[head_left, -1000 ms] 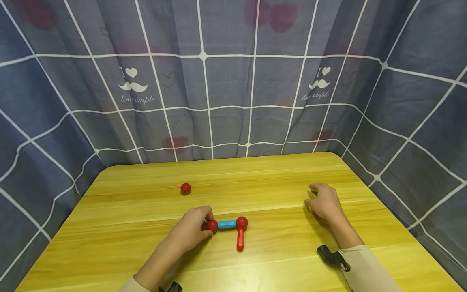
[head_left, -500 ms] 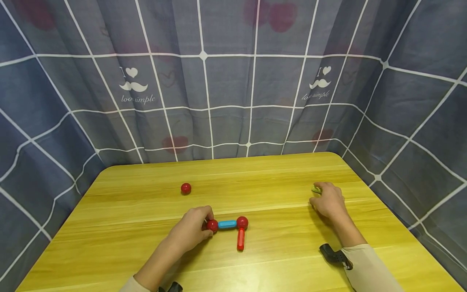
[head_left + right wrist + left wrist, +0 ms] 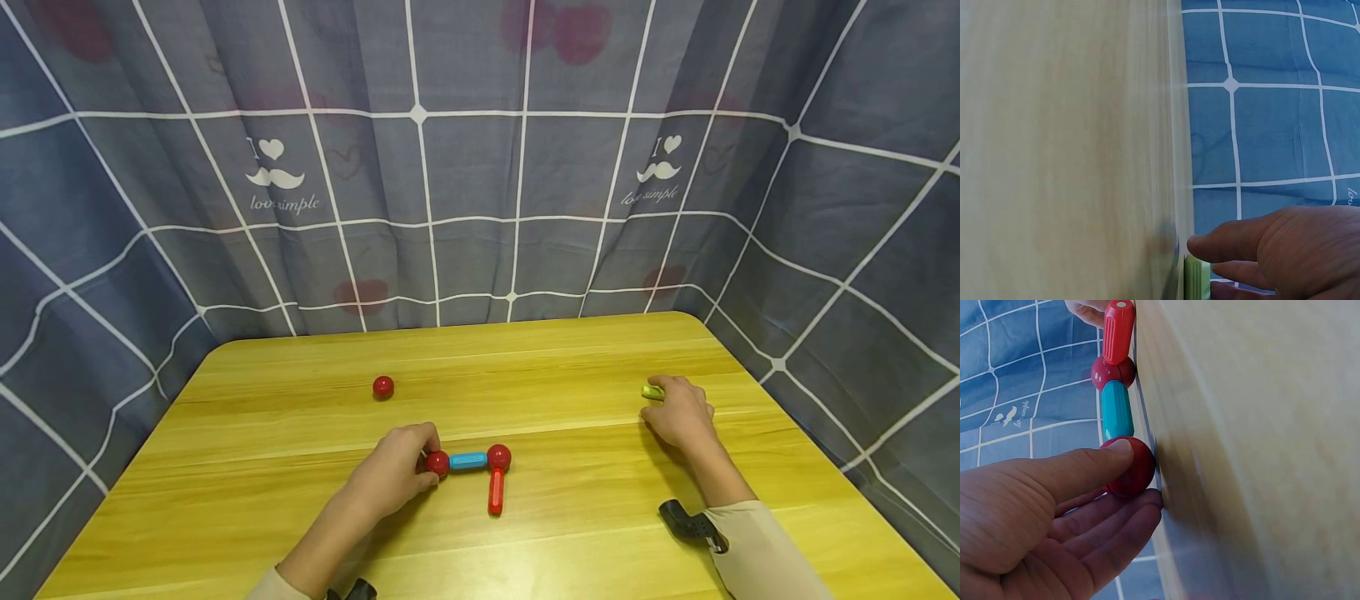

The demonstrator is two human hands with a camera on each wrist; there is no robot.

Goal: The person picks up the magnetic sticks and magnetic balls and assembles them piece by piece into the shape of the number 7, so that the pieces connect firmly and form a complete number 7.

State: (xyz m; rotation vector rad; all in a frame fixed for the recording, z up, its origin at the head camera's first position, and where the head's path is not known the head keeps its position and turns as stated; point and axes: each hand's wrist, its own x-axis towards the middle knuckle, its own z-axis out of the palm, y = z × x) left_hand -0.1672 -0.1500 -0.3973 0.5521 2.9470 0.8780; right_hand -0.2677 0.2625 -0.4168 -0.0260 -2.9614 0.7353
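Observation:
My left hand [image 3: 426,457] pinches a red ball [image 3: 437,463] at the left end of a small build on the wooden table [image 3: 570,550]. In the left wrist view thumb and fingers [image 3: 1094,464] close round this ball [image 3: 1134,469]. A blue rod [image 3: 468,460] joins it to a second red ball [image 3: 498,456], from which a red rod [image 3: 495,492] points toward me. At the right, my right hand [image 3: 666,397] holds a yellow-green rod [image 3: 652,391] lying on the table; its fingertips [image 3: 1210,245] rest on the rod [image 3: 1194,280].
A loose red ball [image 3: 383,387] lies at the back left of the table. A grey checked curtain [image 3: 465,183] surrounds the table on three sides. A black wrist strap [image 3: 686,523] sits on my right forearm.
My right hand has slid a little to the right, and the yellow-green rod's end now shows beyond its fingers. The left hand and the build have stayed still.

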